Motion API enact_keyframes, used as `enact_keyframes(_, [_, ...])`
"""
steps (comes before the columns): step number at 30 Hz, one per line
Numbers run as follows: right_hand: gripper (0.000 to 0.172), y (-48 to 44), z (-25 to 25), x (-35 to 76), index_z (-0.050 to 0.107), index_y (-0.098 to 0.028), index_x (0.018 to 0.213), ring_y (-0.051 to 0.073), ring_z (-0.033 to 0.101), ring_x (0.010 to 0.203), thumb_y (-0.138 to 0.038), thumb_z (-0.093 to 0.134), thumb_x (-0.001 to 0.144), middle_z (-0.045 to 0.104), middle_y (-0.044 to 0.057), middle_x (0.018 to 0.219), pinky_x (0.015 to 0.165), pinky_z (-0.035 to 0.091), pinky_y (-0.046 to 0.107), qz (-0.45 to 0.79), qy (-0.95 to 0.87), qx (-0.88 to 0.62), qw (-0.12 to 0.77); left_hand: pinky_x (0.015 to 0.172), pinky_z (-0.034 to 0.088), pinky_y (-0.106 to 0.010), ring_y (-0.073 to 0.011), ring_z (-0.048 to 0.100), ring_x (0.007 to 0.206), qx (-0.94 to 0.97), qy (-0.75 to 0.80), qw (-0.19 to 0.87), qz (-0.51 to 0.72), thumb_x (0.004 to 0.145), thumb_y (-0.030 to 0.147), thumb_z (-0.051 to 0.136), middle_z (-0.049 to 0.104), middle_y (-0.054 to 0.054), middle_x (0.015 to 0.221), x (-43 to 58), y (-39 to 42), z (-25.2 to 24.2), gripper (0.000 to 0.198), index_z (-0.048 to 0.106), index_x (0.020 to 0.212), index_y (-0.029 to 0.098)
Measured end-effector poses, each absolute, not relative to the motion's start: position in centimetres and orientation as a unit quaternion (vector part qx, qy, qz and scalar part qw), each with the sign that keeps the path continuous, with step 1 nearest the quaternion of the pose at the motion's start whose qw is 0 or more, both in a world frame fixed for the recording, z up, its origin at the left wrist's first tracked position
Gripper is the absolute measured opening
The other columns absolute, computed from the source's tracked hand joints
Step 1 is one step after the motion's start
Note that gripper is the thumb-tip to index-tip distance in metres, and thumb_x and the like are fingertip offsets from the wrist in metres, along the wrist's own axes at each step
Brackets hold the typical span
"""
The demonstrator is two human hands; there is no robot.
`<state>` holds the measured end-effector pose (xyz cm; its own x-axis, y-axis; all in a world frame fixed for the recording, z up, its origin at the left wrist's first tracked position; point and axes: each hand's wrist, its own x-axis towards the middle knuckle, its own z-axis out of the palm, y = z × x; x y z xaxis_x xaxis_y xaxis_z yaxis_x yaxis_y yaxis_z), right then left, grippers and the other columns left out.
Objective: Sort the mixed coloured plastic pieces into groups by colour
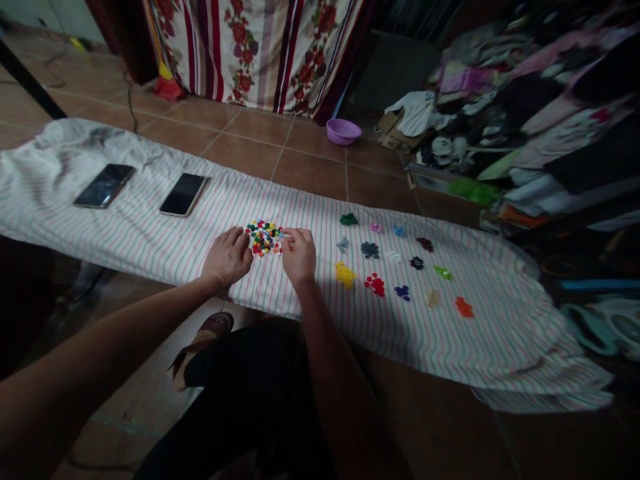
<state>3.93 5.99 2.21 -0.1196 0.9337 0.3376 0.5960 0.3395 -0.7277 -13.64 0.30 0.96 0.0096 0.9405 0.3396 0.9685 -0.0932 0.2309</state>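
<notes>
A mixed pile of small coloured pieces (264,237) lies on the striped cloth between my hands; each piece is too small to name. My left hand (230,255) rests palm down at the pile's left edge, fingers loosely bent on the cloth. At the right edge, my right hand (299,253) has its thumb and forefinger together in a pinch, and what they hold is hidden. Right of it lie sorted one-colour clusters, among them yellow pieces (345,275), red pieces (375,285), dark grey pieces (370,250), dark green pieces (349,219) and orange pieces (464,307).
The striped cloth (440,340) covers a long, narrow surface. Two phones, a dark one (105,186) and a light-edged one (184,195), lie on its left part. Beyond are a purple basin (343,132) on the tiled floor, a flowered curtain (270,53) and heaped clothes (530,100).
</notes>
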Motion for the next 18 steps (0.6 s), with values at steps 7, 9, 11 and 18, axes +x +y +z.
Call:
enact_keyframes(7, [0.028, 7.0, 2.0, 2.0, 0.071, -0.027, 0.088, 0.019, 0.060, 0.087, -0.012, 0.047, 0.085, 0.061, 0.005, 0.097, 0.086, 0.049, 0.032, 0.230, -0.714, -0.571, 0.334, 0.109, 0.039, -0.049, -0.0309, 0.045, 0.132, -0.704, -0.680, 0.027, -0.203, 0.090, 0.030, 0.038, 0.054, -0.017, 0.136, -13.5, 0.3, 1.0, 0.039, 0.058, 0.119, 0.014])
enact_keyframes(9, [0.029, 7.5, 1.9, 2.2, 0.071, -0.026, 0.087, 0.020, 0.059, 0.090, -0.011, 0.046, 0.084, 0.063, 0.005, 0.095, 0.088, 0.048, 0.033, 0.228, -0.713, -0.570, 0.339, 0.109, 0.038, -0.049, -0.0309, 0.045, 0.132, -0.703, -0.681, 0.027, -0.203, 0.090, 0.030, 0.038, 0.055, -0.017, 0.136, -13.5, 0.2, 1.1, 0.039, 0.058, 0.119, 0.014])
enact_keyframes(11, [0.031, 7.9, 1.8, 2.6, 0.072, -0.025, 0.089, 0.020, 0.059, 0.093, -0.011, 0.045, 0.084, 0.064, 0.005, 0.095, 0.091, 0.048, 0.034, 0.224, -0.713, -0.566, 0.347, 0.109, 0.038, -0.049, -0.0306, 0.045, 0.133, -0.704, -0.680, 0.026, -0.205, 0.090, 0.030, 0.038, 0.055, -0.015, 0.135, -13.5, 0.2, 1.1, 0.039, 0.057, 0.121, 0.015])
enact_keyframes(18, [0.032, 8.8, 1.0, 3.4, 0.073, -0.022, 0.097, 0.020, 0.061, 0.095, -0.014, 0.044, 0.084, 0.068, 0.007, 0.099, 0.092, 0.047, 0.032, 0.201, -0.700, -0.591, 0.347, 0.110, 0.037, -0.048, -0.0309, 0.043, 0.134, -0.706, -0.680, 0.025, -0.195, 0.091, 0.030, 0.037, 0.053, -0.017, 0.137, -13.5, 0.2, 1.2, 0.040, 0.056, 0.121, 0.012])
